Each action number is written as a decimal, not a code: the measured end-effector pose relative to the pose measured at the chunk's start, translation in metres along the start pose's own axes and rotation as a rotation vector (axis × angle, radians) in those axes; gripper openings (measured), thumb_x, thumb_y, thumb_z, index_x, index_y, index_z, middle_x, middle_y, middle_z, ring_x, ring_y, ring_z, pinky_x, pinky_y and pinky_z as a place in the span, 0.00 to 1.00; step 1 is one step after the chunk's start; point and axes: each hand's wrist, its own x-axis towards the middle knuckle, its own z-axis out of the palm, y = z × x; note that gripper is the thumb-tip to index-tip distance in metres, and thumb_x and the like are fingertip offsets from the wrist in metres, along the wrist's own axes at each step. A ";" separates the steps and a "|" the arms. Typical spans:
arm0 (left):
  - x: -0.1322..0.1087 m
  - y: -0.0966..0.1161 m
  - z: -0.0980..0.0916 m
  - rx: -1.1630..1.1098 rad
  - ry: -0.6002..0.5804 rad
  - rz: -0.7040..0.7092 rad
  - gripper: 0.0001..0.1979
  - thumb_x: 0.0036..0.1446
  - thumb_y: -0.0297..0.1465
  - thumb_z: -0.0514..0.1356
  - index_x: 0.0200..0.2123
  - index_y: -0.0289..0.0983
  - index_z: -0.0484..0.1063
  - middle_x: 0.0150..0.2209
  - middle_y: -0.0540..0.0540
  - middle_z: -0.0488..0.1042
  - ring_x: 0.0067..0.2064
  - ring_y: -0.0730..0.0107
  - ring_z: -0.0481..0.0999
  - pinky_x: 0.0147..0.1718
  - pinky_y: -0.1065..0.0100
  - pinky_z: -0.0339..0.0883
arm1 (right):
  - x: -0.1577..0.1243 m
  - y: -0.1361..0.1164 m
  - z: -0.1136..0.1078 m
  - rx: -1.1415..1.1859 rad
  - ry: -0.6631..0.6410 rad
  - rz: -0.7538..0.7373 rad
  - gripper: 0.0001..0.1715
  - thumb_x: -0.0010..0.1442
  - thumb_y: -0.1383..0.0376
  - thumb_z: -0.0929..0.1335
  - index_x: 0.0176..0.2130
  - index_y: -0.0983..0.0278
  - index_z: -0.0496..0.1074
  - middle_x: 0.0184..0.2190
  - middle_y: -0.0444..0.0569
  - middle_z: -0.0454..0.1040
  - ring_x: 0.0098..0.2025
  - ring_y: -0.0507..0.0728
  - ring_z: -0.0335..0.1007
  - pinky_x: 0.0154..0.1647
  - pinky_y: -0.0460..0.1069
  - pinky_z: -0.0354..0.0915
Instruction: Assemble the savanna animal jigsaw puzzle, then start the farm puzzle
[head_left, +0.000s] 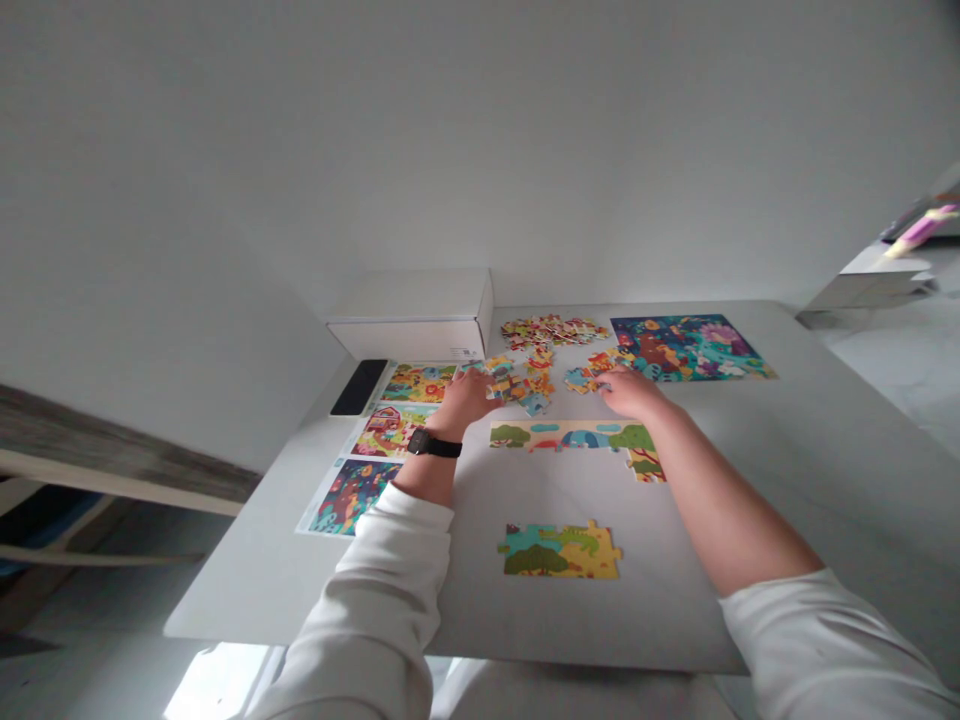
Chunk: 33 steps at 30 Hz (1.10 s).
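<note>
My left hand (466, 396), with a black watch on its wrist, rests among the loose puzzle pieces (525, 385) in the middle of the white table (750, 470); its fingers curl over the pieces. My right hand (628, 390) lies flat at the right edge of the same scatter, fingers reaching toward it. Just in front of my hands is a joined strip of puzzle (577, 438) with trees. Closer to me lies a smaller joined section (561, 552). A further heap of pieces (553, 330) sits behind.
A finished blue puzzle (686, 347) lies at the back right. A sheet of reference pictures (379, 440) runs along the left, with a black phone (360, 387) beside it. A white box (416, 318) stands at the back left by the wall.
</note>
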 end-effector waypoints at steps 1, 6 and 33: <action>0.000 -0.002 0.000 -0.005 -0.008 0.001 0.22 0.61 0.43 0.71 0.56 0.41 0.83 0.59 0.35 0.77 0.62 0.41 0.75 0.64 0.48 0.68 | 0.000 0.000 0.000 -0.001 -0.002 0.001 0.25 0.74 0.62 0.66 0.65 0.56 0.79 0.69 0.57 0.74 0.67 0.67 0.73 0.68 0.58 0.67; 0.001 0.000 -0.003 -0.021 0.038 0.005 0.23 0.56 0.39 0.74 0.53 0.37 0.79 0.58 0.33 0.78 0.61 0.40 0.76 0.61 0.50 0.70 | 0.000 -0.001 -0.001 -0.013 -0.026 0.013 0.25 0.74 0.59 0.66 0.66 0.56 0.78 0.70 0.57 0.72 0.68 0.68 0.72 0.68 0.58 0.67; 0.015 -0.014 -0.018 -0.807 0.279 -0.270 0.11 0.61 0.28 0.64 0.47 0.39 0.76 0.38 0.48 0.83 0.30 0.72 0.80 0.32 0.72 0.69 | -0.003 -0.005 -0.005 -0.010 -0.032 0.014 0.26 0.73 0.56 0.68 0.66 0.57 0.77 0.72 0.61 0.69 0.70 0.70 0.70 0.68 0.60 0.67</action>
